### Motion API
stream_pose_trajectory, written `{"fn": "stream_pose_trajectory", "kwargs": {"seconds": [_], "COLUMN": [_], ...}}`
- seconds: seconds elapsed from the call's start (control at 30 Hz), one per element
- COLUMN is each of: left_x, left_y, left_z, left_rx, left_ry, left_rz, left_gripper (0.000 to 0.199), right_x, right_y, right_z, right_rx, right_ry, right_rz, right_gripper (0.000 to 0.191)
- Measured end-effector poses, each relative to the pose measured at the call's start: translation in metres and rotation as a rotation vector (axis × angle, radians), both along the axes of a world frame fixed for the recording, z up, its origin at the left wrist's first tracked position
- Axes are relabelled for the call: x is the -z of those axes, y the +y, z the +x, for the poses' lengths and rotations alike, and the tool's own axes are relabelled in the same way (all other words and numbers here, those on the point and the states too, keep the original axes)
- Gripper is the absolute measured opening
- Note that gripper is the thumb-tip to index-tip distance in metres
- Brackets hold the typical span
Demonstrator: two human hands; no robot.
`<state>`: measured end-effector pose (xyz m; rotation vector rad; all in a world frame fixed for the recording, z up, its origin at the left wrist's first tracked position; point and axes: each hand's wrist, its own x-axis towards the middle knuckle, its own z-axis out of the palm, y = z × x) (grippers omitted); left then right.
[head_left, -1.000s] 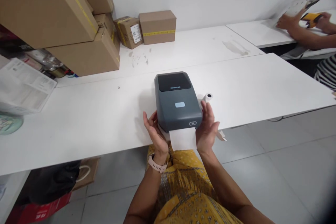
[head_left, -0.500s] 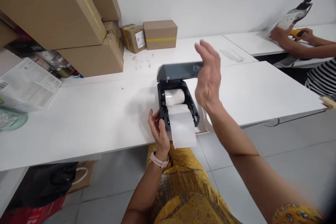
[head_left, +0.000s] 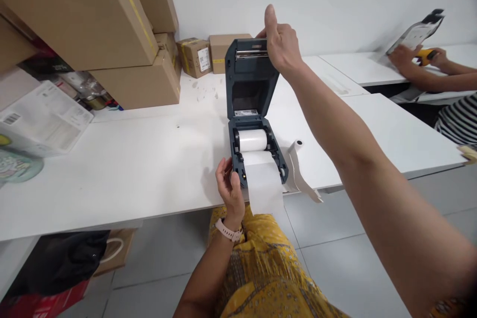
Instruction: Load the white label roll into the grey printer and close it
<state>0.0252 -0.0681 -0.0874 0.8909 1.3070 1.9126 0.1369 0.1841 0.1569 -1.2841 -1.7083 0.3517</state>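
Cartons (head_left: 74, 25) stack at the tabletop's (head_left: 141, 159) far left corner, against the wall, probably to leave the front free. Printer (head_left: 279, 158) sits at the front edge, around mid-length, paper end facing the wearer, likely for easy reach. Left hand (head_left: 234, 198) cups its front left corner: grip open, fingers loosely bent, looks like light steadying. Roll (head_left: 252, 140) lies crosswise between side holders, so paper (head_left: 264, 186) can run straight out and hang past the edge. Lid (head_left: 246, 72) tilts up at the rear hinge, bay exposed. Right hand (head_left: 285, 47) is at its raised edge, thumb up, fingertips hidden behind; reads as supporting the lid, can't tell if grip is closed. Small roll (head_left: 298, 145) lies just right of the printer, its strip (head_left: 298, 174) trailing over the front edge.
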Motion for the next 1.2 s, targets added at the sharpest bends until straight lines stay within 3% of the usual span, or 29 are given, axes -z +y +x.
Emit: {"fn": "stream_pose_trajectory", "kwargs": {"seconds": [0.13,0.23,0.33,0.47,0.57,0.67,0.9,1.2], "left_x": [0.002,-0.001,-0.017,-0.045,-0.054,-0.049,-0.046,-0.045], "left_y": [-0.003,0.0,0.022,0.077,0.111,0.126,0.125,0.126], "left_z": [0.0,-0.01,-0.028,-0.046,-0.047,-0.047,-0.051,-0.049], "left_rx": [-0.012,0.042,0.072,0.172,0.248,0.313,0.265,0.322], "left_ry": [0.006,-0.004,0.023,0.201,0.301,0.261,0.354,0.293], "left_rz": [-0.003,-0.019,-0.047,-0.072,-0.126,-0.169,-0.161,-0.141], "left_gripper": [0.052,0.054,0.054,0.064,0.081,0.084,0.083,0.083], "right_x": [-0.003,0.0,0.019,0.064,0.095,0.109,0.115,0.1], "right_y": [-0.006,-0.036,-0.075,-0.1,-0.093,-0.083,-0.075,-0.056], "right_z": [0.004,0.012,0.02,0.024,0.024,0.024,0.012,0.01], "right_rx": [-0.057,-0.106,-0.164,-0.485,-0.567,-0.63,-0.625,-0.748], "right_ry": [-0.036,-0.095,-0.224,-0.598,-0.818,-0.912,-0.987,-0.969], "right_rz": [-0.003,0.179,0.294,-0.019,-0.274,-0.399,-0.42,-0.6], "right_gripper": [0.091,0.064,0.046,0.032,0.054,0.072,0.084,0.073]}}
